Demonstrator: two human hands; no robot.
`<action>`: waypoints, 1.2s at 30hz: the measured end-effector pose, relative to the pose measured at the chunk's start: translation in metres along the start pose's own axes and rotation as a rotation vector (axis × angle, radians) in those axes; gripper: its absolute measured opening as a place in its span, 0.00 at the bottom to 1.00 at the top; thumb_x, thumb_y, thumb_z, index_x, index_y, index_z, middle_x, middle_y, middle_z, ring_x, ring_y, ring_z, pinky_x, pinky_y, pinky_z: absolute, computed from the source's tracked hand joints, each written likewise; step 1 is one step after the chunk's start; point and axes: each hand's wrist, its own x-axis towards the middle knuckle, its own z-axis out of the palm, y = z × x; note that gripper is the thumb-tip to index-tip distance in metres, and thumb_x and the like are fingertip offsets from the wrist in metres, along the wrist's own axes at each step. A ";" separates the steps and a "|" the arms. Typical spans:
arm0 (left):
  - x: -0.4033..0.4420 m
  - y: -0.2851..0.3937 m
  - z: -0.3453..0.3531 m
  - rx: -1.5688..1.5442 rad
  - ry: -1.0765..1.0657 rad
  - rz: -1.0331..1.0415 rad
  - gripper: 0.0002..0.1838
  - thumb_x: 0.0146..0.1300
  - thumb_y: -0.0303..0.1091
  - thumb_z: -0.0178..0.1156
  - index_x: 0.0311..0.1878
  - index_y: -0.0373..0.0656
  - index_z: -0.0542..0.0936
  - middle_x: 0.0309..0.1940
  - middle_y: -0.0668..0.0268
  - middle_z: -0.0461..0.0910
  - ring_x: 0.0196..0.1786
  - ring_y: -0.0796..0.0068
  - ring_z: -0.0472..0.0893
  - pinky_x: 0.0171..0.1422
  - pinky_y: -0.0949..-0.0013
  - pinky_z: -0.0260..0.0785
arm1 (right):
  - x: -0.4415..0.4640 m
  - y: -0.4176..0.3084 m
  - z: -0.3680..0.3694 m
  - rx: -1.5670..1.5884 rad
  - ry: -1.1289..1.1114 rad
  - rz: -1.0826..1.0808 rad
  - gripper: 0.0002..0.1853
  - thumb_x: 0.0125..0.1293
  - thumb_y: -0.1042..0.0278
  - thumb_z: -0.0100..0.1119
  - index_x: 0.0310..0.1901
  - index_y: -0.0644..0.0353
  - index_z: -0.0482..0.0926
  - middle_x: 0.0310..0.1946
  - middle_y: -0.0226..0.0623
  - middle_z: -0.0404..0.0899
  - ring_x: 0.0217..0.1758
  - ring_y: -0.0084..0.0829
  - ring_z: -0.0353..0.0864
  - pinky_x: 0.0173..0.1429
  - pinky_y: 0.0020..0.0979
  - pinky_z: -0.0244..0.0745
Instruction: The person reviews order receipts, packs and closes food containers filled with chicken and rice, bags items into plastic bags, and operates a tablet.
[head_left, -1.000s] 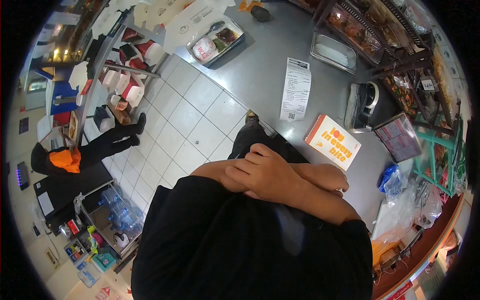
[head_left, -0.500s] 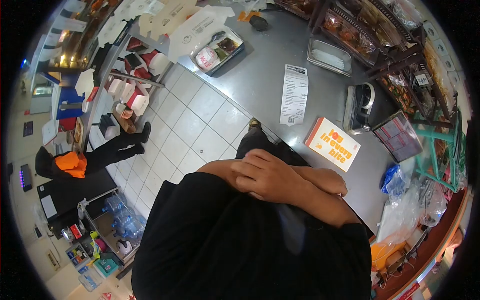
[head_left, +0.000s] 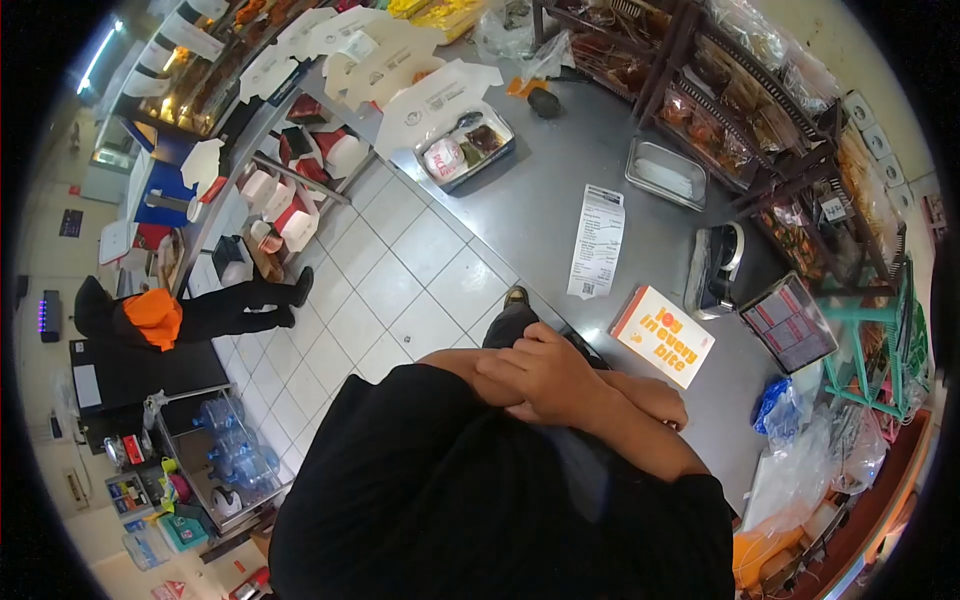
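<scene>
My arms are folded in front of my black shirt. My right hand [head_left: 545,378] lies across my left forearm [head_left: 450,368], its fingers curled round it. Past the right forearm shows my left hand [head_left: 655,400], with its fingers mostly hidden. Nearest to it on the metal counter is a white and orange box [head_left: 663,335] printed "joy in every bite". Beyond the box lies a long printed receipt [head_left: 598,240]. An open meal box [head_left: 465,155] with a wrapped item, a dark spoon and food sits at the counter's far left edge.
A metal tray [head_left: 667,175], a black device [head_left: 712,270] and a framed card [head_left: 790,322] stand on the counter. Racks of packed food [head_left: 730,110] line its far side. Plastic bags [head_left: 810,450] lie at right. A person in an orange top [head_left: 152,318] stands at left.
My view has shifted, so the counter things appear lower in the picture. My arms stay folded, and the box and receipt keep their places on the counter.
</scene>
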 end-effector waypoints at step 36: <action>-0.317 -0.255 -0.292 0.804 0.219 -0.728 0.13 0.60 0.31 0.61 0.48 0.46 0.85 0.49 0.63 0.82 0.58 0.60 0.79 0.62 0.58 0.73 | -0.066 0.044 -0.020 -0.248 0.755 0.807 0.05 0.58 0.76 0.68 0.35 0.61 0.81 0.22 0.35 0.76 0.28 0.35 0.74 0.37 0.37 0.67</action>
